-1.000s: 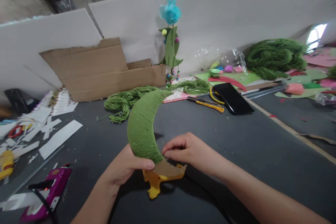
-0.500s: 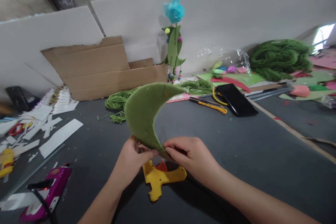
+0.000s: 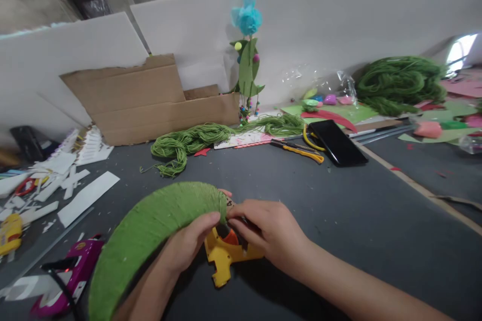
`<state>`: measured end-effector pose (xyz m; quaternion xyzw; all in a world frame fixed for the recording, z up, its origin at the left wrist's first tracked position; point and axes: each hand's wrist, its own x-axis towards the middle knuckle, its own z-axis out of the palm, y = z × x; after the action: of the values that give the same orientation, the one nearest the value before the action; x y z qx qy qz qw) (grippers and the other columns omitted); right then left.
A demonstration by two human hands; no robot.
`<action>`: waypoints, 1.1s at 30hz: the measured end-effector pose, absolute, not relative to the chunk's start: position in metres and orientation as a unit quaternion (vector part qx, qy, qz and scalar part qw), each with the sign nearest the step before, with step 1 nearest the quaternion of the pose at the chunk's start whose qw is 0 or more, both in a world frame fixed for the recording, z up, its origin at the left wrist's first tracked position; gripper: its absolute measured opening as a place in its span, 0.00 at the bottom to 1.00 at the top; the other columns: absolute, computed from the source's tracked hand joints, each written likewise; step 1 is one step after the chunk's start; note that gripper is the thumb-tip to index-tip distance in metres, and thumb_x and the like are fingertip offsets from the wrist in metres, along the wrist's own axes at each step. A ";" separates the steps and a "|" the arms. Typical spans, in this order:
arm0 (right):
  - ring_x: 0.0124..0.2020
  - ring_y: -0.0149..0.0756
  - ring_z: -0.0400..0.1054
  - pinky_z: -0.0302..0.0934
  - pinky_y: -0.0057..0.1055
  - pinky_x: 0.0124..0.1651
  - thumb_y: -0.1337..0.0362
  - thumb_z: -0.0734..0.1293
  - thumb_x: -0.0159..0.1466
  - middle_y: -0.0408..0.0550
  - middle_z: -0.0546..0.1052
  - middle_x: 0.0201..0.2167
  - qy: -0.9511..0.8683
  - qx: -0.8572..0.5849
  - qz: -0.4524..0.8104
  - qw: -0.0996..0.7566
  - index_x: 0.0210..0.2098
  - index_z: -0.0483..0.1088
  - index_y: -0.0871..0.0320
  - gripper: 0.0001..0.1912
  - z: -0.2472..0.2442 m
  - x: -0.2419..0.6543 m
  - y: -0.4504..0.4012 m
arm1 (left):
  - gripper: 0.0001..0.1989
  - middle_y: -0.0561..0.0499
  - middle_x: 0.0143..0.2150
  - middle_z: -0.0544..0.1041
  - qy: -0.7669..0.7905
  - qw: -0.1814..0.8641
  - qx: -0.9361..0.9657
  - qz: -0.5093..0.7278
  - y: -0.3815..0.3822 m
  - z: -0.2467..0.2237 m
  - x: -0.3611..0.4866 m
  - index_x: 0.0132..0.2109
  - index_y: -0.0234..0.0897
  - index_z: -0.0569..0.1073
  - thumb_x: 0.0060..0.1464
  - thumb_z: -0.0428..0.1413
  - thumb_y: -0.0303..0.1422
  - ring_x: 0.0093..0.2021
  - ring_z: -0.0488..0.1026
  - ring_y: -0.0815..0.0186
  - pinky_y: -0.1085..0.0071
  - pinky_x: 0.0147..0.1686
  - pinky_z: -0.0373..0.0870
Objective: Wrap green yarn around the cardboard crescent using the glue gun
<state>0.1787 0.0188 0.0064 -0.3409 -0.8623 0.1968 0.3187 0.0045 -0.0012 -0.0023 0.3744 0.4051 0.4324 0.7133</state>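
Observation:
A large crescent (image 3: 150,225), wrapped in green yarn, curves from the lower left up to the middle of the head view. Near its tip, my left hand (image 3: 188,241) grips it, thumb on top and fingers mostly hidden beneath. Bare brown card with a dark mark shows at the tip. My right hand (image 3: 265,225) is closed in a pinch at that end, touching the yarn's edge; any strand between its fingertips is too small to make out. Below both hands a yellow tool (image 3: 222,261) with an orange part lies on the dark table (image 3: 339,266).
Green yarn (image 3: 188,140), a cutter (image 3: 301,151) and a phone (image 3: 337,143) lie behind the hands. A purple device (image 3: 71,278) with a cable and white scraps (image 3: 88,198) are at left. Cardboard (image 3: 131,100) leans against the partition; a blue flower ornament (image 3: 248,20) hangs there.
The crescent has swung from upright above the hands down to the lower left, now showing its wrapped yarn face. My left hand has turned with it; my right hand has barely moved.

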 end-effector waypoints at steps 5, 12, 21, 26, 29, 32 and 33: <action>0.23 0.26 0.64 0.55 0.22 0.27 0.66 0.59 0.63 0.43 0.73 0.24 -0.868 -0.330 0.202 0.310 0.32 0.70 0.59 0.09 0.008 0.178 0.019 | 0.09 0.50 0.31 0.78 0.403 0.751 0.308 0.423 0.001 -0.002 0.006 0.34 0.34 0.76 0.43 0.54 0.29 0.42 0.72 0.58 0.66 0.43 0.63; 0.22 0.27 0.62 0.52 0.22 0.25 0.65 0.58 0.63 0.42 0.69 0.21 -0.873 -0.326 0.177 0.317 0.30 0.68 0.60 0.10 0.002 0.177 0.022 | 0.05 0.49 0.20 0.75 0.490 0.728 0.262 0.401 0.000 -0.008 0.002 0.20 0.32 0.74 0.36 0.57 0.30 0.30 0.71 0.61 0.67 0.34 0.64; 0.22 0.27 0.61 0.52 0.23 0.26 0.67 0.59 0.62 0.42 0.69 0.22 -0.867 -0.354 0.206 0.282 0.30 0.67 0.59 0.07 0.003 0.177 0.020 | 0.03 0.54 0.17 0.71 0.536 0.699 0.238 0.410 0.000 -0.003 0.002 0.16 0.32 0.72 0.31 0.57 0.27 0.23 0.64 0.69 0.70 0.30 0.61; 0.21 0.26 0.61 0.52 0.22 0.26 0.67 0.63 0.59 0.40 0.70 0.21 -0.844 -0.390 0.245 0.275 0.27 0.66 0.58 0.05 0.006 0.178 0.022 | 0.04 0.55 0.16 0.67 0.559 0.678 0.262 0.399 -0.002 -0.004 0.000 0.15 0.33 0.70 0.30 0.57 0.28 0.22 0.61 0.69 0.70 0.28 0.58; 0.22 0.27 0.62 0.53 0.22 0.26 0.66 0.64 0.59 0.40 0.70 0.21 -0.841 -0.391 0.259 0.270 0.27 0.66 0.58 0.05 0.007 0.179 0.024 | 0.05 0.56 0.15 0.65 0.572 0.670 0.285 0.379 -0.003 -0.006 -0.004 0.14 0.34 0.68 0.32 0.56 0.28 0.21 0.59 0.70 0.70 0.26 0.57; 0.23 0.27 0.62 0.53 0.22 0.27 0.66 0.63 0.60 0.41 0.70 0.22 -0.867 -0.345 0.236 0.272 0.28 0.67 0.59 0.05 0.008 0.182 0.026 | 0.06 0.55 0.15 0.66 0.563 0.667 0.324 0.364 -0.004 -0.007 -0.007 0.14 0.35 0.69 0.34 0.54 0.28 0.22 0.62 0.68 0.69 0.28 0.58; 0.23 0.26 0.62 0.53 0.22 0.27 0.66 0.62 0.61 0.41 0.69 0.22 -0.873 -0.332 0.229 0.274 0.28 0.67 0.59 0.06 0.008 0.182 0.026 | 0.07 0.55 0.16 0.67 0.562 0.666 0.337 0.358 -0.004 -0.007 -0.007 0.14 0.35 0.69 0.34 0.53 0.28 0.23 0.63 0.66 0.68 0.29 0.59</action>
<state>0.1823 0.0261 0.0080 -0.3322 -0.8733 0.2285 0.2736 -0.0071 -0.0041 -0.0067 0.3366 0.5616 0.3577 0.6659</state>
